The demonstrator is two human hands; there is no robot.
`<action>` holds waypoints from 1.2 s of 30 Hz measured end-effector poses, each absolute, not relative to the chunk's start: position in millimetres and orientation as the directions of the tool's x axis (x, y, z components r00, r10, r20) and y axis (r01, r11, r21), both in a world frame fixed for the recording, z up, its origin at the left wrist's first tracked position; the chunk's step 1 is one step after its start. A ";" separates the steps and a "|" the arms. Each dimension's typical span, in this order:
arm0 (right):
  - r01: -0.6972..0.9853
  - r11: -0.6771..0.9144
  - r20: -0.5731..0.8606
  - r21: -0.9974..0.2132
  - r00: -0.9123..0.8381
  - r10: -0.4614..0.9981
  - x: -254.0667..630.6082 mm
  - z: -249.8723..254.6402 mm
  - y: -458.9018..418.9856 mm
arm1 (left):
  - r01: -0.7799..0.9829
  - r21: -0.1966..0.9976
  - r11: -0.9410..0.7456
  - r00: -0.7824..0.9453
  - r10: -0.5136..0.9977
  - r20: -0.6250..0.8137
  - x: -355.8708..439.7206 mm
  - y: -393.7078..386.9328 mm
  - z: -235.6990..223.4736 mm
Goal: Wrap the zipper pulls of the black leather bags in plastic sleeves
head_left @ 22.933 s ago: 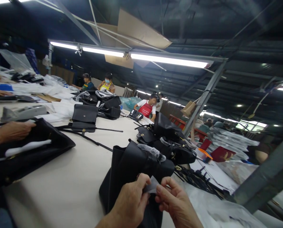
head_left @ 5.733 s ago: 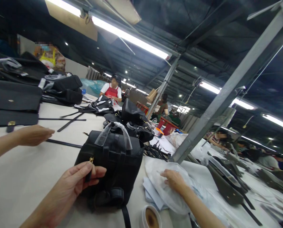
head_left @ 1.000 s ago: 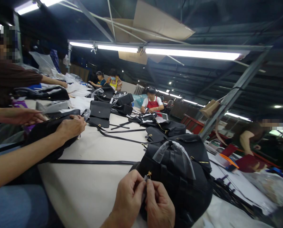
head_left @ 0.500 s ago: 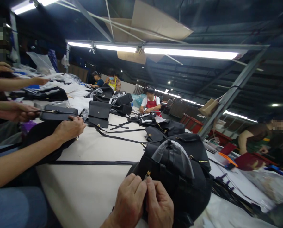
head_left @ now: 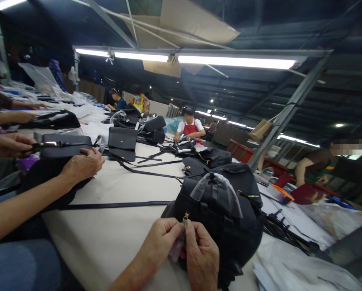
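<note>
In front of me stands a black leather backpack (head_left: 219,218), its top handle (head_left: 209,186) wrapped in clear plastic. At its near side my left hand (head_left: 162,240) and my right hand (head_left: 201,250) meet, thumbs and fingers pinched together. Between them is a gold zipper pull (head_left: 186,217), with my right fingertips on its lower end. A pale strip of plastic film (head_left: 176,248) hangs below my left fingertips. Part of the pull is hidden by the fingers.
At the left, a co-worker's hands (head_left: 82,165) hold a black bag with a buckled strap (head_left: 67,146). More black bags (head_left: 122,141) and loose straps (head_left: 117,205) lie on the pale table (head_left: 114,234). Plastic sheeting (head_left: 305,258) lies at the right.
My left fingers have shifted slightly away from the right ones, and the pale film now shows between my hands. The whole view has moved a little. The co-worker's bag tilts slightly differently.
</note>
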State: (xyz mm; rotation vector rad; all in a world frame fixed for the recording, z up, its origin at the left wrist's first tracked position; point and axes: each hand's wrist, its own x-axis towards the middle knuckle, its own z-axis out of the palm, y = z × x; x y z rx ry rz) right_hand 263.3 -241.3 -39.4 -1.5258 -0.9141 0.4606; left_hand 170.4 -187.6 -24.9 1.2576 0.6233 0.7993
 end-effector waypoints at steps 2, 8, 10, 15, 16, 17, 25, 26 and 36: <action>0.270 0.057 0.213 -0.961 0.596 0.774 262.8 -35.1 -243.7 | -0.211 0.966 0.151 0.623 0.782 0.014 170.2 -189.1 -28.4; 0.311 0.083 0.255 -0.947 0.567 0.784 263.9 -24.5 -246.4 | -0.278 0.900 0.335 0.694 0.718 -0.053 162.7 -190.0 -34.1; 0.320 0.086 0.263 -0.943 0.564 0.783 264.4 -24.6 -245.8 | -0.286 0.899 0.332 0.681 0.730 -0.053 162.1 -189.5 -31.0; 0.340 0.137 0.325 -0.930 0.589 0.740 262.2 -23.9 -243.0 | -0.220 0.944 0.247 0.596 0.800 -0.071 166.3 -191.1 -25.7; 0.347 0.145 0.337 -0.927 0.595 0.730 261.2 -23.0 -242.3 | -0.226 0.942 0.247 0.591 0.804 -0.069 167.7 -190.7 -26.4; 0.350 0.146 0.341 -0.925 0.600 0.724 260.0 -21.9 -242.1 | -0.240 0.937 0.255 0.591 0.804 -0.067 169.2 -189.6 -27.6; 0.425 0.060 0.293 -0.903 0.509 0.810 285.0 -22.7 -324.0 | -0.203 0.947 0.248 0.559 0.824 -0.096 181.9 -173.9 -28.9; 0.465 -0.012 0.295 -0.885 0.581 0.759 304.9 -22.7 -349.0 | -0.189 0.950 0.247 0.542 0.833 -0.108 182.7 -172.5 -27.9; 0.133 -0.710 0.016 -0.692 0.985 0.170 493.4 -38.8 -537.1 | -0.198 0.924 0.327 0.547 0.819 -0.173 185.4 -170.0 -26.1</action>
